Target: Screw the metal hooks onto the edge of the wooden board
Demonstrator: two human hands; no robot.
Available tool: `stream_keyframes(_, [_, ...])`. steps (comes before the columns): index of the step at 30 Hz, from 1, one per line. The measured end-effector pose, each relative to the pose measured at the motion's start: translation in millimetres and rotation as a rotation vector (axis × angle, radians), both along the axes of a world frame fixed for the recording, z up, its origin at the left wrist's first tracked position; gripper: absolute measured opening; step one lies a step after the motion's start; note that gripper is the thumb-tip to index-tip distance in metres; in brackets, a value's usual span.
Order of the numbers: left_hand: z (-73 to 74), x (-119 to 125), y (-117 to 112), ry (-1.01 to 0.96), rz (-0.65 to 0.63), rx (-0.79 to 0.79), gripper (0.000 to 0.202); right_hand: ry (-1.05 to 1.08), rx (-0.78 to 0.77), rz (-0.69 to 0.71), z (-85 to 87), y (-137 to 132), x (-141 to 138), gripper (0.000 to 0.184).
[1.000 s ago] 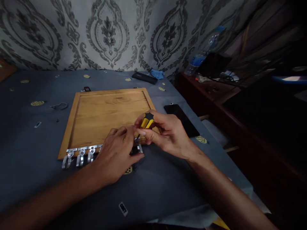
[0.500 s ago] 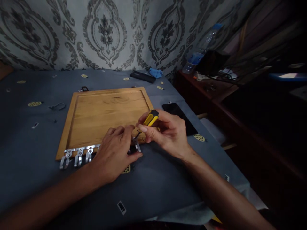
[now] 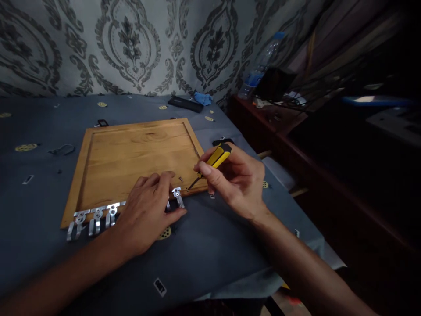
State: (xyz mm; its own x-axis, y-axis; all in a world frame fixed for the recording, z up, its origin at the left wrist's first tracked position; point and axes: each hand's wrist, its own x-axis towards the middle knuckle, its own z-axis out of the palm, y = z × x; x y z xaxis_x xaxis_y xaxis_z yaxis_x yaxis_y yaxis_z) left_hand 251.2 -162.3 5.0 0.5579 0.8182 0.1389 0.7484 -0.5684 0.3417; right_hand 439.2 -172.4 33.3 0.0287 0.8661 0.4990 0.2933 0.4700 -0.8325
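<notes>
A wooden board [image 3: 128,153] with a raised frame lies on the cloth-covered table. Along its near edge runs a metal hook rail [image 3: 98,212] with several silver double hooks. My left hand [image 3: 146,210] grips the rail against the board, fingers on top and thumb at the near side, and covers its middle. Between thumb and fingers my right hand [image 3: 235,180] holds a yellow-and-black screwdriver [image 3: 217,159], tilted, its tip close to the board's edge just right of the end hook [image 3: 178,196]. A small screw [image 3: 180,179] is on the board by my left fingertips.
Behind the board are a black case [image 3: 186,104], a blue cloth [image 3: 203,98] and a small black object [image 3: 102,123]. A dark phone [image 3: 223,141] is partly hidden by my right hand. A plastic bottle [image 3: 263,61] stands on the red-brown furniture [image 3: 243,109] at right.
The screwdriver has moved away from the end hook to the right, uncovering that hook and a small screw. My left hand stays on the rail. The view has shifted slightly right.
</notes>
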Motion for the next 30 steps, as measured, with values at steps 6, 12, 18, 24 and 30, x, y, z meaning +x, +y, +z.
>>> stream_keyframes(6, [-2.9,-1.3,-0.2,-0.006,-0.005,0.018,0.063,0.023,-0.020,-0.038,-8.2,-0.9,3.5,0.014])
stream_keyframes(12, [-0.8,-0.5,-1.3,0.028,0.007,0.025,0.057,0.061,-0.047,0.008,-15.5,5.3,2.6,0.014])
stream_keyframes(18, [2.8,-0.2,-0.3,0.029,-0.051,0.034,0.053,0.130,-0.052,0.042,-14.3,3.3,-1.1,0.015])
stream_keyframes(24, [2.6,1.5,0.3,0.036,-0.048,0.027,0.051,0.156,-0.032,0.097,-14.7,1.5,-4.2,0.014])
stream_keyframes(30, [13.0,-7.7,2.1,0.043,-0.072,0.015,0.057,0.167,-0.019,0.056,-11.6,0.9,-4.0,0.016])
